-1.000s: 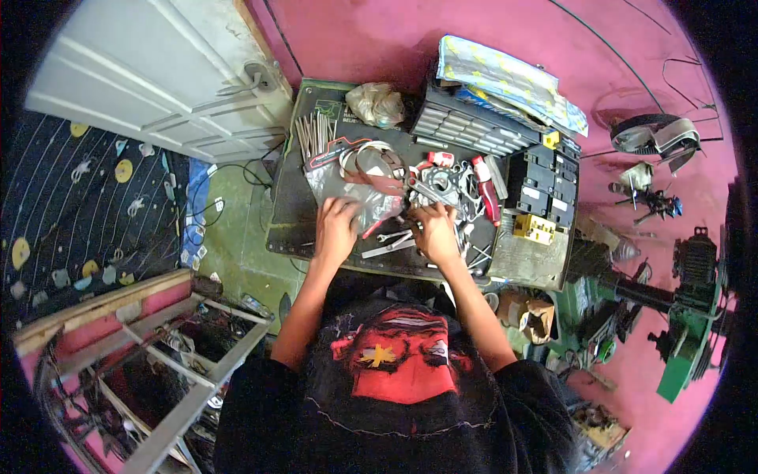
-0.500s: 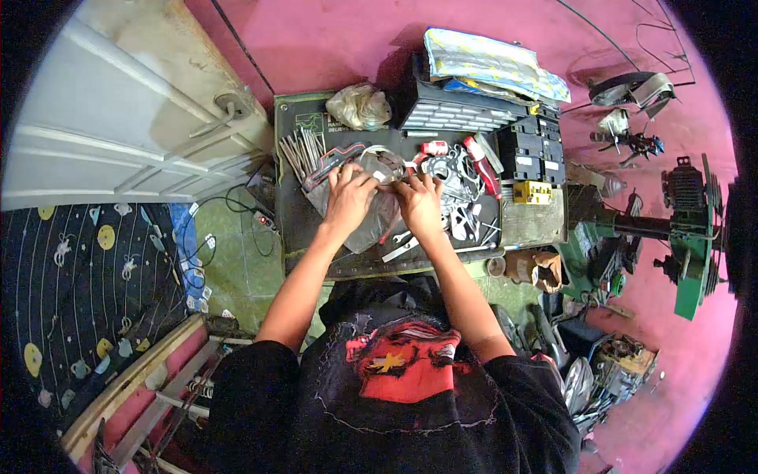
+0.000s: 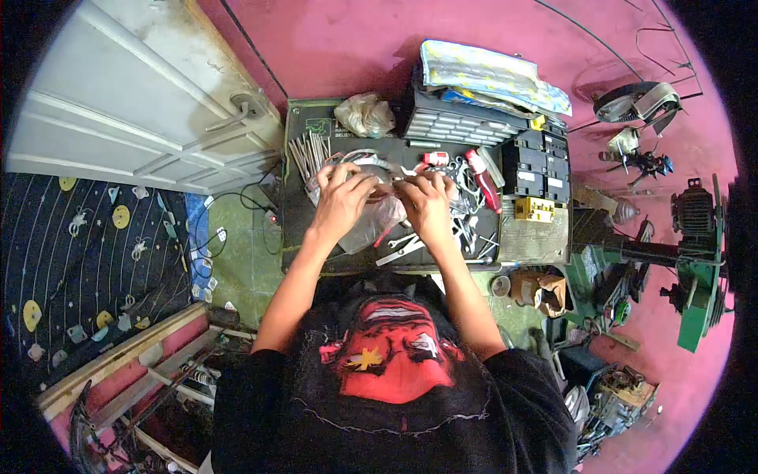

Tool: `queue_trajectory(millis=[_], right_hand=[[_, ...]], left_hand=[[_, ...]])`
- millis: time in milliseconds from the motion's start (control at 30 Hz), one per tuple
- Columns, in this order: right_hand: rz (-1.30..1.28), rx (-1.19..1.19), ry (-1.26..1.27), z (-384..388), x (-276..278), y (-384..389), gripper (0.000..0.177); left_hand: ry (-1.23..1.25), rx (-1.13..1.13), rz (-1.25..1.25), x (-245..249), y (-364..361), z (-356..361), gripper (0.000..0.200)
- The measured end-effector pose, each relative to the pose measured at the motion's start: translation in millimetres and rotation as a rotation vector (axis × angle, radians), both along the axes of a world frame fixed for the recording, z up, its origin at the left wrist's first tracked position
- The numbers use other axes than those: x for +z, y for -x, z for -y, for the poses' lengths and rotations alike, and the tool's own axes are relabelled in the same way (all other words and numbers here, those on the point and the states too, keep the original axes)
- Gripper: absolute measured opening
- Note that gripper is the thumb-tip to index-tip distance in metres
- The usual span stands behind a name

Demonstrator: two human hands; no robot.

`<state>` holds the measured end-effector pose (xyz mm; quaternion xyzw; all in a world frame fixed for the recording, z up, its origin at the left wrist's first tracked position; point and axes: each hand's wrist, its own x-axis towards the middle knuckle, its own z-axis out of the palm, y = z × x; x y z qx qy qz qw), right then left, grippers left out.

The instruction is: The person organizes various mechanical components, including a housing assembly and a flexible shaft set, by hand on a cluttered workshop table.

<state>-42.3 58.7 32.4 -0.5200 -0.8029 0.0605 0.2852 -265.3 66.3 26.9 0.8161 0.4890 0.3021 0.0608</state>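
My left hand (image 3: 342,201) and my right hand (image 3: 427,204) are both raised over a dark work table (image 3: 296,229), gripping the top edge of a clear plastic bag (image 3: 371,225) between them. The bag hangs down below my fingers, and red and metal parts show through it. Loose wrenches (image 3: 403,246) lie on the table under the bag. A heap of metal parts and gaskets (image 3: 466,193) lies just right of my right hand. A bundle of thin metal rods (image 3: 306,150) lies left of my left hand.
Grey drawer organiser (image 3: 462,122) with a patterned bag (image 3: 489,75) on top stands at the table's back. Black parts boxes (image 3: 541,166) and a yellow block (image 3: 534,208) sit right. A green engine machine (image 3: 687,261) stands on the pink floor, a white door (image 3: 134,103) left.
Both hands lifted from the table and closed on the bag's top edge, raising it. The camera view shifted slightly.
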Motion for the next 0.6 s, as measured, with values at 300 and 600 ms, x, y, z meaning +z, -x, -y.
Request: queue_trajectory(millis=[300, 600], right_hand=[[-0.114, -0.045, -0.129, -18, 32, -13, 0.039], [0.260, 0.045, 0.160, -15, -53, -1, 0.022]], left_hand=[[-0.140, 0.120, -0.011, 67, 4, -3, 0.034], [-0.163, 0.150, -0.029, 100, 30, -19, 0.029]])
